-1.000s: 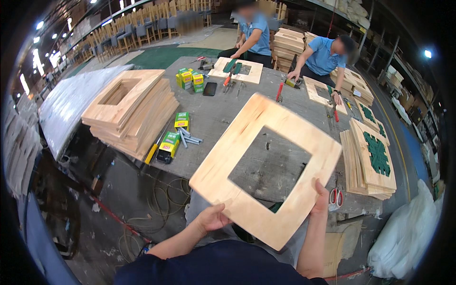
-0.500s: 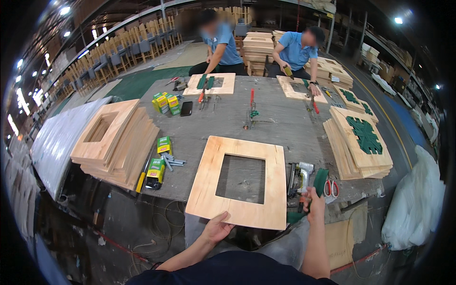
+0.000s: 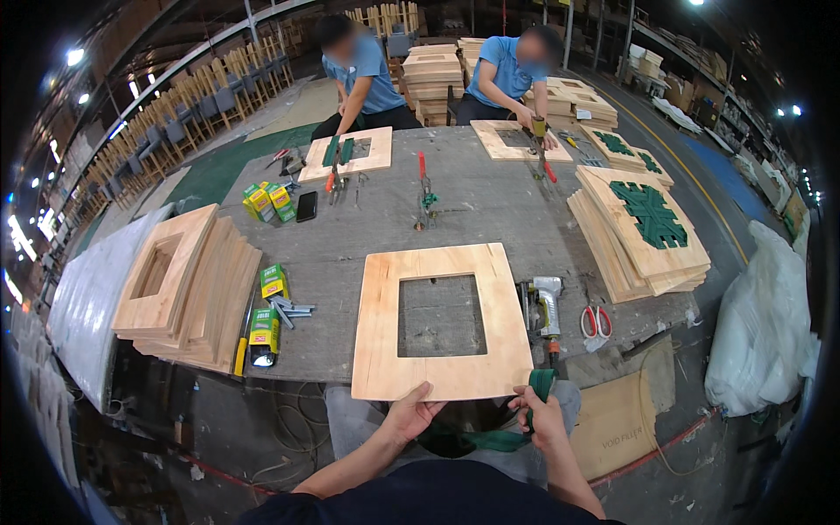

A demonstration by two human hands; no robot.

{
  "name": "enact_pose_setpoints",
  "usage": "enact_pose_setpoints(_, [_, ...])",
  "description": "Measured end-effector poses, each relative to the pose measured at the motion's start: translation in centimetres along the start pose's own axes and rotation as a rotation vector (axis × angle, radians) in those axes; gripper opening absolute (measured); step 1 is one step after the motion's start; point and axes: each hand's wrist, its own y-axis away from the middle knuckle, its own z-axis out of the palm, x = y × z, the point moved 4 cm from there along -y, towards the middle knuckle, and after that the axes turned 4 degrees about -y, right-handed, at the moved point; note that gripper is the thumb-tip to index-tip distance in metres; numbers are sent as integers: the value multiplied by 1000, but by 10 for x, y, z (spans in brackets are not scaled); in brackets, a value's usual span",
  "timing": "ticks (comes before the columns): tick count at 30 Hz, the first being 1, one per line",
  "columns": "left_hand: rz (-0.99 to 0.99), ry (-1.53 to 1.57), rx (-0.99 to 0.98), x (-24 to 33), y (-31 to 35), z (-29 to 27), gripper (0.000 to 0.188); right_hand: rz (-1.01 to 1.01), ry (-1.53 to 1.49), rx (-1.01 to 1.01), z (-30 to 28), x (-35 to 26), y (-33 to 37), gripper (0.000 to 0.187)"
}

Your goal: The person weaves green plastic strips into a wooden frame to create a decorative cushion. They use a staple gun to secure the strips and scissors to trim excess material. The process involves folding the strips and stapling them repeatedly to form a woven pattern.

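A square plywood panel [image 3: 378, 319] with a rectangular cutout lies in front of me, its near edge jutting past the table. My left hand [image 3: 410, 416] is closed on that near edge, thumb on top and fingers underneath. Close to the panel's near right corner, my right hand [image 3: 544, 420] grips a folded green webbing strap [image 3: 541, 383]. More of the strap hangs below the panel, over my lap. Beside the panel's right edge rests a pneumatic staple gun [image 3: 549, 306]. Red-handled scissors [image 3: 597, 322] lie to its right.
Stacks of cut panels stand left [image 3: 166, 271] and right [image 3: 643, 223], the right one topped with woven green webbing. Staple boxes [image 3: 264, 328] and loose staples sit at the left. A clamp tool [image 3: 427, 197] is mid-table. Two people [image 3: 363, 79] work across the table.
My right hand has brought the strap left and nearer, from beside the scissors to the panel's near right corner. The panel has turned slightly and its near edge sits a little higher in view.
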Motion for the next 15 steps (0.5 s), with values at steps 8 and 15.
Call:
enact_pose_setpoints(8, [42,70,94,12,10,-27,35,7,16,-16,-11,1,10,38])
enact_pose_setpoints(15, [14,-4,167,-16,7,-23,35,24,29,-124,18,19,11,39])
